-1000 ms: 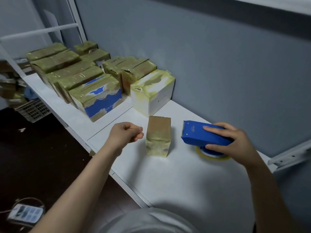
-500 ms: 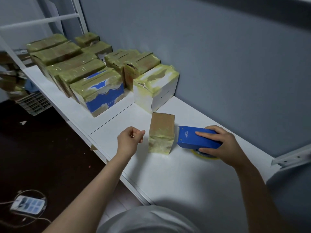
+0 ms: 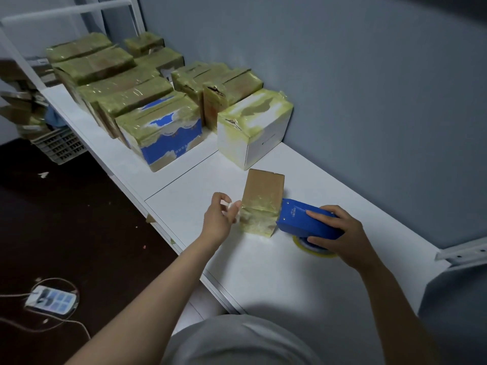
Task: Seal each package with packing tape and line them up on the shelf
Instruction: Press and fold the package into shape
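Note:
A small brown package [image 3: 264, 191] stands upright on the white shelf [image 3: 263, 280], its lower half wrapped in yellowish tape. My left hand [image 3: 220, 219] is at the package's left edge and pinches a pale end of tape [image 3: 229, 206] between thumb and fingers. My right hand [image 3: 340, 233] grips a blue tape dispenser [image 3: 297, 219] whose front end touches the package's right side. The yellow tape roll [image 3: 311, 250] shows under the dispenser.
Several taped packages [image 3: 118, 83] stand in rows at the back left of the shelf, with a blue-printed box [image 3: 168, 143] and a white box [image 3: 263, 135] nearest. A grey wall runs behind. A plastic crate [image 3: 59, 147] and a power strip [image 3: 51, 299] lie on the dark floor.
My right hand has slid the dispenser left until it touches the package. My left hand has moved right, up to the package's left edge.

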